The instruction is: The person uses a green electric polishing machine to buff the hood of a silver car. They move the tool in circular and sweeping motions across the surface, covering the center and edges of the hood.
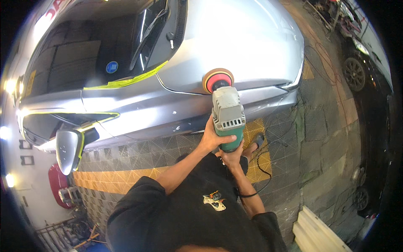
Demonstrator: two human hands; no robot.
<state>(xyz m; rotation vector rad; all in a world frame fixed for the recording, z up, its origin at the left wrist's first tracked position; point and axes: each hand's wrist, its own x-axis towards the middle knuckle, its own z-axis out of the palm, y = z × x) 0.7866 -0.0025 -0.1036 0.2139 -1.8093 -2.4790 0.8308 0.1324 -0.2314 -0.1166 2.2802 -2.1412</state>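
Both my hands hold a car polisher [228, 110] with a grey metal head and a green body. My left hand [212, 135] wraps round the green body just behind the grey head, thumb across the top. Closer to me, my right hand [233, 156] grips the rear end of the body. A red and orange round pad [218, 80] at the polisher's front rests against the silver car's hood [247, 50], near its side edge. The pad's working face is hidden. From the rear, a black cord [262, 185] loops down past my right forearm.
Yellow-green masking tape [130, 81] edges the windshield [75, 59] and side window. The side mirror [69, 151] juts out at left. Grey and yellow tiles [126, 178] cover the floor. A dark car [369, 109] stands at right, and a cream-coloured panel [317, 231] lies at lower right.
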